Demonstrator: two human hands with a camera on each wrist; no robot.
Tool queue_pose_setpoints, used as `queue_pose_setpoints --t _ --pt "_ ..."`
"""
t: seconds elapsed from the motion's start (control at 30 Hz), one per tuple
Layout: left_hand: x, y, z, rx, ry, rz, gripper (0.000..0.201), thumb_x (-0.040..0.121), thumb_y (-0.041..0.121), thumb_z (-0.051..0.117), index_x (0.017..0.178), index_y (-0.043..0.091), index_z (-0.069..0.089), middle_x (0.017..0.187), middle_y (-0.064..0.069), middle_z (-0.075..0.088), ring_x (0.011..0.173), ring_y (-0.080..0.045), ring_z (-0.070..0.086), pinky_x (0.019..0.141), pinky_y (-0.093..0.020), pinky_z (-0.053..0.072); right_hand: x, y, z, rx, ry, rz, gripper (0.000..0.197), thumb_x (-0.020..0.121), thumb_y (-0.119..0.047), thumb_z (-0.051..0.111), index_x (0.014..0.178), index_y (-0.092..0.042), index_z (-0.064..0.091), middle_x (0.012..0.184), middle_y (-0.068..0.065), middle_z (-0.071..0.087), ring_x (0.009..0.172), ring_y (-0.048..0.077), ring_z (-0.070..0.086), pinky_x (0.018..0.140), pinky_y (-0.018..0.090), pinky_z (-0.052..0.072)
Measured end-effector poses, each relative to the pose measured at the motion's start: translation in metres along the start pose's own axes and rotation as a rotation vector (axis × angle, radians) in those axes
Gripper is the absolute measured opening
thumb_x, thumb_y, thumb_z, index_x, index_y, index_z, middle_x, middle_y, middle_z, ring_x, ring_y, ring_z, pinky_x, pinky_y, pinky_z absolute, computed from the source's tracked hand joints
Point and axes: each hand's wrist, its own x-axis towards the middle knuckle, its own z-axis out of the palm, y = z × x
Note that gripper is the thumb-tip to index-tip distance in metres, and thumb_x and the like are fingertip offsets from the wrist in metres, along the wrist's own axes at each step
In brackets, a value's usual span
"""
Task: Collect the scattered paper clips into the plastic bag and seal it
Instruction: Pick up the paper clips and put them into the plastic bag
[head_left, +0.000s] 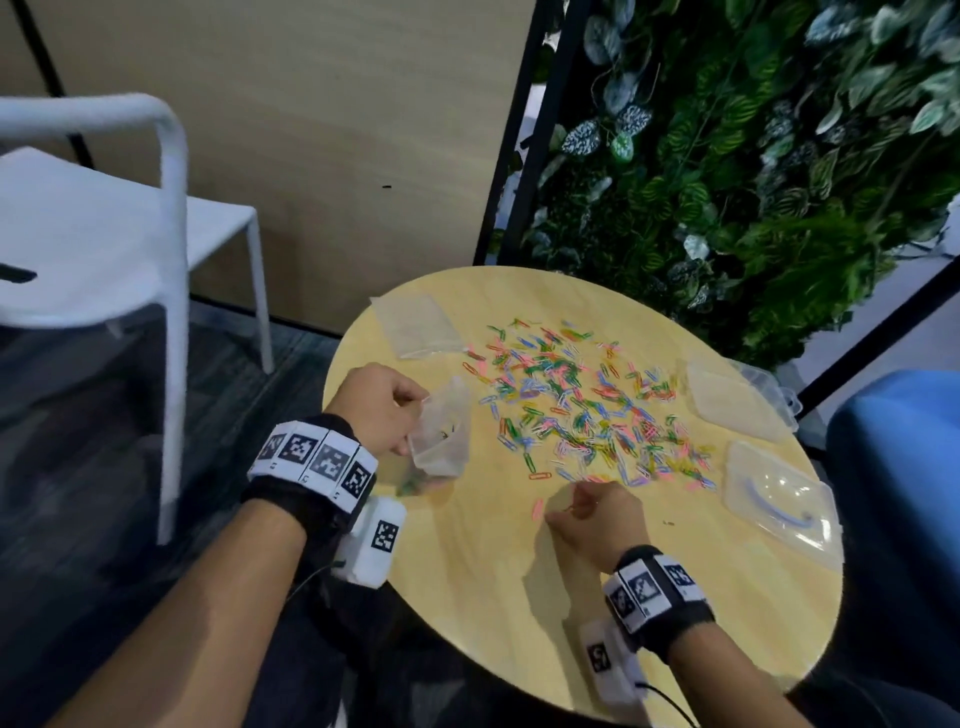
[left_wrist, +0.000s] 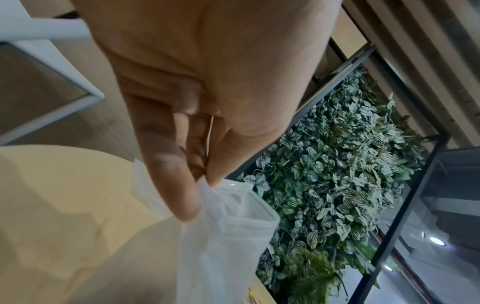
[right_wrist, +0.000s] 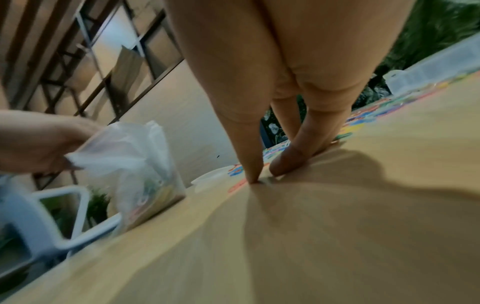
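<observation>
A heap of coloured paper clips (head_left: 571, 400) is spread over the middle of the round wooden table (head_left: 519, 597). My left hand (head_left: 387, 410) pinches the rim of a clear plastic bag (head_left: 441, 431) and holds it upright with its mouth open at the table's left edge. Some clips lie in the bag's bottom (right_wrist: 153, 195). The pinch on the rim (left_wrist: 228, 226) shows close up in the left wrist view. My right hand (head_left: 576, 506) is at the near edge of the heap, thumb and curled fingertips (right_wrist: 253, 174) pinched together on the tabletop around a clip. A pink clip (head_left: 538, 508) lies just left of it.
Another empty bag (head_left: 418, 325) lies at the far left of the table. Clear plastic boxes (head_left: 737, 402) and a lid (head_left: 779, 501) sit along the right edge. A white chair (head_left: 104, 234) stands to the left, a plant wall (head_left: 753, 156) behind, a blue seat (head_left: 904, 467) to the right.
</observation>
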Motion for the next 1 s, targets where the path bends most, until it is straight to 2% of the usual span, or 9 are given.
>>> queue_pose_setpoints --t 0.1,0.23,0.3,0.33,0.4,0.47,0.6,0.7,1.0 --pt "-0.001 -0.007 -0.012 -0.021 0.013 0.001 0.015 0.094 0.016 0.063 0.096 0.016 0.078 0.089 0.006 0.075 0.049 -0.019 0.071 0.059 -0.032 0.061 0.021 -0.015 0.005 0.004 0.012 0.022 0.038 0.073 -0.035 0.076 0.06 -0.018 0.045 0.057 -0.004 0.049 0.058 0.017 0.048 0.047 0.02 0.033" --pt "-0.001 -0.007 -0.015 -0.006 0.017 0.02 0.016 0.095 0.016 0.062 0.097 0.018 0.078 0.091 0.008 0.074 0.047 -0.017 0.069 0.058 -0.029 0.058 0.048 -0.036 0.007 -0.062 -0.035 0.061 0.036 0.073 -0.038 0.077 0.062 -0.022 0.046 0.06 -0.005 0.047 0.055 0.01 0.044 0.045 0.021 0.037" --pt "0.0 -0.005 -0.014 -0.01 0.01 0.019 0.016 0.095 0.016 0.062 0.098 0.017 0.077 0.092 0.006 0.073 0.05 -0.019 0.07 0.059 -0.03 0.059 0.057 -0.044 0.006 -0.064 -0.07 0.049 0.029 0.073 -0.035 0.077 0.091 -0.019 0.062 0.079 0.0 0.058 0.076 0.016 0.059 0.067 0.027 0.054" --pt "0.0 -0.004 -0.013 -0.012 0.008 0.016 0.016 0.095 0.015 0.062 0.099 0.017 0.077 0.094 0.005 0.073 0.051 -0.02 0.071 0.059 -0.03 0.06 0.063 -0.045 0.006 -0.071 -0.083 0.042 0.051 0.074 -0.035 0.077 0.117 -0.015 0.059 0.099 0.005 0.06 0.093 0.022 0.062 0.082 0.031 0.054" --pt "0.001 -0.001 -0.012 0.0 0.009 0.023 0.017 0.095 0.015 0.061 0.101 0.017 0.077 0.097 0.003 0.072 0.051 -0.02 0.071 0.055 -0.026 0.058 0.07 -0.05 0.005 -0.141 -0.126 -0.011 0.088 0.076 -0.041 0.075 0.147 -0.017 0.03 0.138 0.013 0.038 0.118 0.029 0.053 0.098 0.035 0.047" --pt "0.001 0.001 -0.01 0.022 0.008 0.04 0.018 0.095 0.014 0.06 0.101 0.016 0.077 0.096 0.004 0.072 0.052 -0.021 0.072 0.051 -0.022 0.054 0.076 -0.056 0.005 -0.3 -0.175 -0.152 0.092 0.081 -0.049 0.066 0.152 -0.028 0.014 0.15 0.01 0.021 0.126 0.033 0.045 0.102 0.04 0.043" --pt "0.001 0.007 -0.008 0.03 -0.008 0.054 0.019 0.093 0.01 0.06 0.094 0.014 0.079 0.082 0.001 0.073 0.058 -0.028 0.073 0.06 -0.031 0.061 0.083 -0.064 0.01 -0.559 -0.261 -0.368 0.052 0.094 -0.038 0.047 0.145 -0.036 0.034 0.147 0.006 0.031 0.126 0.038 0.042 0.103 0.045 0.042" --pt "0.001 0.01 -0.006 0.018 -0.027 0.054 0.019 0.093 0.008 0.06 0.093 0.014 0.078 0.085 -0.003 0.074 0.061 -0.032 0.073 0.063 -0.036 0.063 0.081 -0.064 0.013 -0.582 -0.162 -0.476 0.028 0.094 -0.014 0.048 0.115 -0.022 0.065 0.115 0.007 0.055 0.102 0.03 0.059 0.088 0.037 0.052" --pt "0.001 0.016 0.011 -0.001 -0.087 0.039 0.015 0.092 0.011 0.064 0.088 0.013 0.078 0.085 -0.006 0.073 0.056 -0.029 0.069 0.062 -0.034 0.061 0.073 -0.042 -0.024 -0.292 -0.114 -0.216 0.016 0.087 -0.017 0.065 0.096 -0.015 0.078 0.093 -0.001 0.075 0.083 0.017 0.068 0.076 0.026 0.057"
